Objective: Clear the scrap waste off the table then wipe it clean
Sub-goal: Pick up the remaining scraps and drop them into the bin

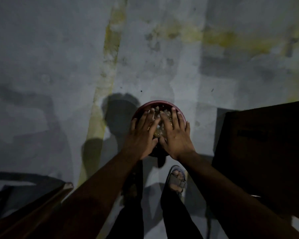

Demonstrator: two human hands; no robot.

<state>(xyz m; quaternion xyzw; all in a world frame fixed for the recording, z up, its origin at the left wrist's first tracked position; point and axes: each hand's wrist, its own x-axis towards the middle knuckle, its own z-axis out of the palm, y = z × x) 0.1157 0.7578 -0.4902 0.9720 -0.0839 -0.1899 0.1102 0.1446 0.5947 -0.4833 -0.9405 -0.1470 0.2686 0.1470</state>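
Pale scrap waste (pixel 160 125) fills a round red plastic bowl (pixel 160 102) on the grey floor (pixel 59 66). Left hand (pixel 141 133) and right hand (pixel 175 135) hover above it, fingers straight, released. No writing is legible.

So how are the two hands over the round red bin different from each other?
The left hand reaches in from the lower left, and the right hand from the lower right. The left hand's little finger lies over the left rim of the round red bin, while the right hand's little finger lies over the right rim. Both are spread flat with straight fingers, palms down, over the pale scraps inside the bin.
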